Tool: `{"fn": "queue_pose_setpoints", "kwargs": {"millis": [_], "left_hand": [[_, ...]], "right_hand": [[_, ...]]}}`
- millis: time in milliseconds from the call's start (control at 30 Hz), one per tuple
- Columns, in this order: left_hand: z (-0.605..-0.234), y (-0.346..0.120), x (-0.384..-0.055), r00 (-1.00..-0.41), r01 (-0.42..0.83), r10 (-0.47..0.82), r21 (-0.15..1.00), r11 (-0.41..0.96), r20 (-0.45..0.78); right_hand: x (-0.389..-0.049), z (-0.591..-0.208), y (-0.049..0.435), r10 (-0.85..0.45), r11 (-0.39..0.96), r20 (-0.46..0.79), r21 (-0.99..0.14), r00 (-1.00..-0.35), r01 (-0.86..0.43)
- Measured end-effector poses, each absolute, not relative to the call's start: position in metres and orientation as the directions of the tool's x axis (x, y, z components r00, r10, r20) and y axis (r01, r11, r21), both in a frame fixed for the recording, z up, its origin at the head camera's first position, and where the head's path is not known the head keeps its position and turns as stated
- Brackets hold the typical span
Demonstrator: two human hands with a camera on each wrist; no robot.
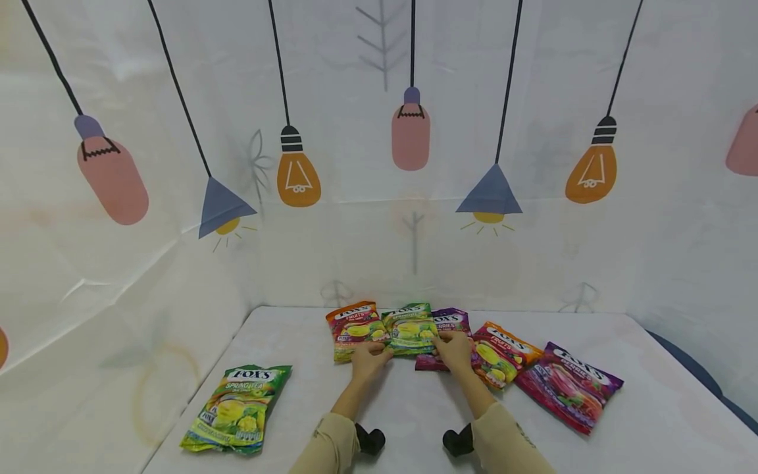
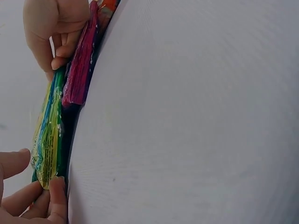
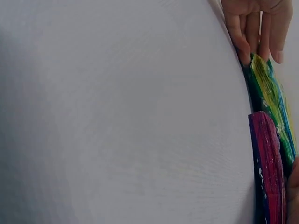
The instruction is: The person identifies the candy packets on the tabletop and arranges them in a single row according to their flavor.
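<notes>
A green Fox's Spring Tea candy bag stands between both hands at the back of the white table. My left hand holds its lower left corner, fingers at the edge and thumb on the near side. At the right edge, my right hand grips the same bag. Left of it is an orange-topped Fox's Fruits bag. A purple Berries bag sits just right, partly hidden behind the green bag and right hand. In the left wrist view, the green bag shows from its side, overlapping the purple one.
Farther right lie another Fruits bag and a large purple Berries bag. A second green Spring Tea bag lies at the front left of the table. Behind the table hangs a white backdrop printed with lamps.
</notes>
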State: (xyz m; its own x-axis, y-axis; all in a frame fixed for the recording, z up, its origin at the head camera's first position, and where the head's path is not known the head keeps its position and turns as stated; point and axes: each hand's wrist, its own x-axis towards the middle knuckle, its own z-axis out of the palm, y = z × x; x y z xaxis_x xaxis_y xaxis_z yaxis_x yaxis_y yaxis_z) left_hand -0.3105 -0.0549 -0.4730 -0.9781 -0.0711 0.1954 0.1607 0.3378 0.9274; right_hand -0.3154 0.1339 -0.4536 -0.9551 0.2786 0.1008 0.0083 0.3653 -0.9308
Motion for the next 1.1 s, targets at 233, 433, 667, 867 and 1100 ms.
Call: {"fn": "queue_pose_setpoints", "kwargs": {"millis": [233,433,667,867,1100], "left_hand": [[-0.472,-0.054,-0.310,-0.982,0.152,-0.047,0.911,0.383,0.183],[-0.465,-0.060,-0.308,-0.994,0.099,0.070,0.922,0.375,0.078],[-0.459,-0.065,-0.305,-0.985,-0.006,0.160,0.945,0.328,-0.061],[-0.460,-0.068,-0.301,-0.989,-0.004,0.144,0.970,0.241,-0.040],[-0.463,-0.072,-0.299,-0.990,0.007,0.140,0.984,0.177,-0.018]], "right_hand": [[-0.312,-0.448,0.146,0.178,0.212,-0.067,-0.972,-0.982,0.105],[-0.303,-0.443,0.155,0.005,0.094,-0.149,-0.984,-0.989,0.148],[-0.299,-0.447,0.158,-0.112,0.010,-0.134,-0.991,-0.985,0.133],[-0.294,-0.448,0.158,-0.170,0.014,-0.083,-0.997,-0.982,0.082],[-0.291,-0.448,0.157,-0.169,0.048,-0.050,-0.998,-0.984,0.042]]}}
